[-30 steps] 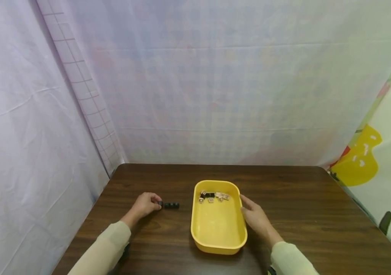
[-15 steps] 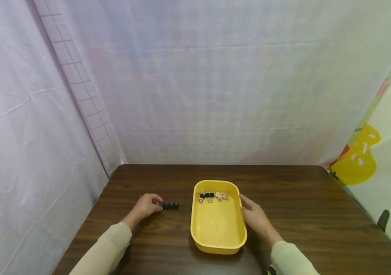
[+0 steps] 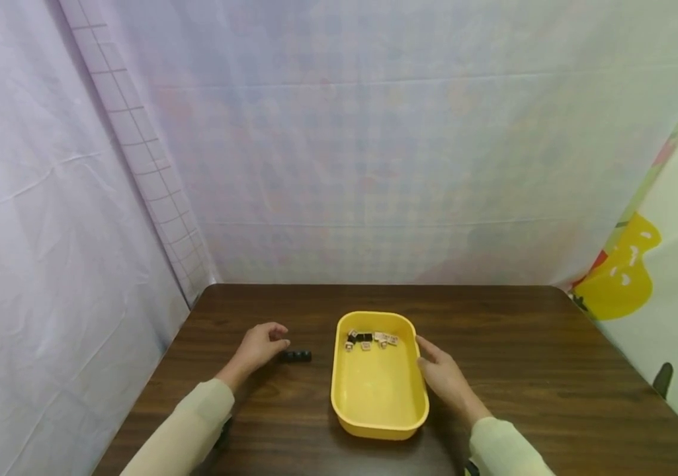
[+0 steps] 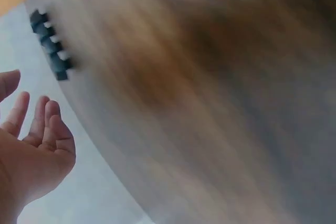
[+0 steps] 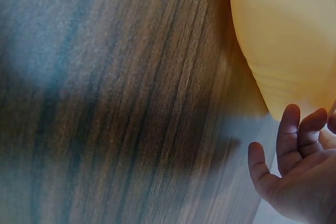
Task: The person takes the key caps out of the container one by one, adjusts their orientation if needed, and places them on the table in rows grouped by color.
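A short row of small black blocks point(image 3: 298, 356) lies on the table left of the yellow tub; its stepped outline shows in the left wrist view, where the black row point(image 4: 51, 44) stands apart from the fingers. My left hand point(image 3: 260, 345) hovers just behind and left of the row, thumb and fingers spread with nothing between them. The yellow tub point(image 3: 380, 396) has my right hand point(image 3: 444, 380) at its right side, the extended fingers resting along the rim and wall. In the right wrist view, the other fingers point(image 5: 287, 135) are loosely bent beside the tub wall.
Several small pale and black square pieces point(image 3: 366, 338) lie at the far end inside the tub. The dark wooden table point(image 3: 511, 350) ends at a hanging white cloth point(image 3: 368, 165), with more cloth at the left and right.
My left hand set a black piece against the left end of the row, then let go and lifted slightly away. The right hand and the tub have stayed in place.
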### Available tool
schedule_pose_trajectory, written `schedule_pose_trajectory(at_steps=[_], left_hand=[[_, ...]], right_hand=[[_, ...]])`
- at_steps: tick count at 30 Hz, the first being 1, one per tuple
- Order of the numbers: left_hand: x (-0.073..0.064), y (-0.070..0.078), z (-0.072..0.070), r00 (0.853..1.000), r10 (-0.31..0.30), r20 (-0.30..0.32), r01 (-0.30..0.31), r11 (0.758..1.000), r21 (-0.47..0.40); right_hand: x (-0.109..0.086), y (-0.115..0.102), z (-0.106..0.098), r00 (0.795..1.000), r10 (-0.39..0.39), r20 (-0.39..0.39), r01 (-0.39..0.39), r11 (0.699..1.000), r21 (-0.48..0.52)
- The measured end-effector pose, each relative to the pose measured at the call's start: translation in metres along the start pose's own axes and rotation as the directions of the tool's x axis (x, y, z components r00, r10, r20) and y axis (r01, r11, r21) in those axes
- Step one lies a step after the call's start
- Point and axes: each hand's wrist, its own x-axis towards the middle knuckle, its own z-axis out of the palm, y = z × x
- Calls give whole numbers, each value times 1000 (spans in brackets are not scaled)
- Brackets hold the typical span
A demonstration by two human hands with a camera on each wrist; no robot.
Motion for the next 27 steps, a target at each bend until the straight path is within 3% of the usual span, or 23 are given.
schedule_pose_trajectory(at_steps=[5,11,15,22,27], left_hand=[[8,25,10,997,76,16,-77,997,27],[20,57,29,981,189,46,-193,977,92],[27,77,43,974,220,48,-224,964,141],[37,102,68,980,172,102,-193,942,273],[45,112,84,991,79,108,-119,889,441]], right_hand=[[0,0,-1,1000,1,1,-1,1000,-6],[0,0,0,1000,-4,-2,4,1000,-16],[0,-1,0,1000,-6,-5,6,1000,-16],[1,0,0,1000,8,3,-8,1000,-7],[2,2,1,1000,0,-3,-1,1000,-17]])
